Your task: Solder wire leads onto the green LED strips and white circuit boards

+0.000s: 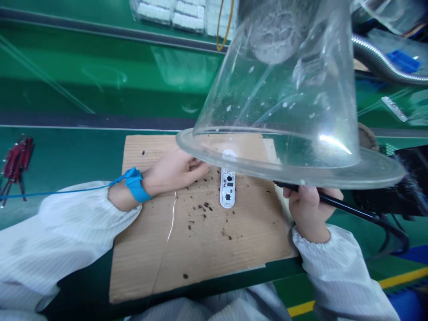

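Note:
A white oblong circuit board with small black components lies on the brown cardboard sheet. My left hand, with a blue wrist strap, is closed just left of the board. Thin silvery solder wire trails from beneath it toward the front edge. Closed around the black handle of a soldering iron is my right hand, to the right of the board. The iron's tip is not clearly visible behind the clear fume hood, whose rim also covers the left fingertips and the board's far end.
The hood hangs low over the cardboard's far right part. Bundled red wires lie at the left. A flexible metal hose runs at the upper right, above a black device. White parts in trays sit on the back shelf.

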A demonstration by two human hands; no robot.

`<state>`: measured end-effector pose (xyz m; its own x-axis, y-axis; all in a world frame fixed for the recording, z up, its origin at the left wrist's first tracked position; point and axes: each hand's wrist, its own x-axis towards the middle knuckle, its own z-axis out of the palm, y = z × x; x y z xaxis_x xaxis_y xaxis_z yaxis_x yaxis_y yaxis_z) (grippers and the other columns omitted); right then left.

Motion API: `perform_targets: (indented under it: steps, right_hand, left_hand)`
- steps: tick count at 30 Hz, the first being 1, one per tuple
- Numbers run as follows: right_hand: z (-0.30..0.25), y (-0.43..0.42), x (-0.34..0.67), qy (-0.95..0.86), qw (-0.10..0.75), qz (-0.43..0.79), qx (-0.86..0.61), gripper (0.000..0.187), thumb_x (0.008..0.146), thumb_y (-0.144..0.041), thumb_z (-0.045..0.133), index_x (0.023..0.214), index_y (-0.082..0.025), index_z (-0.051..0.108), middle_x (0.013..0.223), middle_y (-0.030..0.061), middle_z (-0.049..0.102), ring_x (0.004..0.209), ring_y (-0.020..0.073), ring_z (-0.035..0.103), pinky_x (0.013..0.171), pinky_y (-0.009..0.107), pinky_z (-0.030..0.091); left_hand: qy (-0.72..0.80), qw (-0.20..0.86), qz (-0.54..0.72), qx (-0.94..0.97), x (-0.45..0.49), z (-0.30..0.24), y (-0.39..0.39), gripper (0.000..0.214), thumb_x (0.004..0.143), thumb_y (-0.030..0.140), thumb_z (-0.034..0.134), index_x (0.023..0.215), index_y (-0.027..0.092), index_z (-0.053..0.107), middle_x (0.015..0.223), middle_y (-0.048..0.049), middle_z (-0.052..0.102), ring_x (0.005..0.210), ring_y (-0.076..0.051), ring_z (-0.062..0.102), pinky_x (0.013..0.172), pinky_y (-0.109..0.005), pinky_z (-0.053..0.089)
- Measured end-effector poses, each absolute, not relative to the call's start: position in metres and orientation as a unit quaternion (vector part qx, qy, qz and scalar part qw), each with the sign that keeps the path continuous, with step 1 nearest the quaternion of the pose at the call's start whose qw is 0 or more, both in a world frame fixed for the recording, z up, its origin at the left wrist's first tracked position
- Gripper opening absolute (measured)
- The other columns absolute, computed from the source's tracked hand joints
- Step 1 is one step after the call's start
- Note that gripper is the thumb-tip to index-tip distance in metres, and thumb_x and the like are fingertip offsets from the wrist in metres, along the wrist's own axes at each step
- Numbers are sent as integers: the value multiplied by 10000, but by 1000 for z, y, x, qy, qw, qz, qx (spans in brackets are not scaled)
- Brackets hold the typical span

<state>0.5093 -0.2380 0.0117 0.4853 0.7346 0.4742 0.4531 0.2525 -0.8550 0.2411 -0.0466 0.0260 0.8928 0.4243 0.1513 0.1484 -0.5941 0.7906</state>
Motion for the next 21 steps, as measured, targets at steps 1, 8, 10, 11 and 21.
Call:
perform_targets:
  steps: [1,8,10,11,21]
  right_hand:
    - [13,-238,509,-496,617,112,-601,294,1006,-426,737,777,-258,661,573,-39,560,440,162,535,394,306,422]
    - [11,-240,513,-508,602,110,-606,317,1014,-396,721,745,-244,650,595,-32,608,454,151,547,413,293,431]
    - [9,-242,514,-506,600,111,-610,294,1018,-401,719,776,-242,670,591,-34,598,455,150,544,417,292,439]
    - [9,-242,515,-504,600,114,-610,288,1020,-403,718,786,-241,675,594,-34,595,456,149,544,418,291,441]
    - [6,-245,517,-500,595,127,-617,305,1014,-461,740,818,-238,671,637,-30,621,484,137,568,426,271,472]
  left_hand:
    - [156,421,163,878,242,27,-47,297,1089,389,415,1207,233,639,921,-54,699,843,-212,674,780,-393,616]
    - [142,409,130,892,244,30,-46,269,1079,426,441,1150,258,640,937,-45,702,801,-209,655,728,-355,577]
    - [147,401,134,894,245,28,-46,261,1066,425,459,1140,265,652,920,-41,697,779,-205,642,731,-364,577]
    - [146,399,138,895,245,26,-46,261,1058,427,469,1148,271,659,921,-39,698,782,-206,640,742,-370,580]
    - [100,405,64,907,243,39,-45,288,1049,365,475,1221,301,697,1011,-51,751,919,-262,700,865,-424,601]
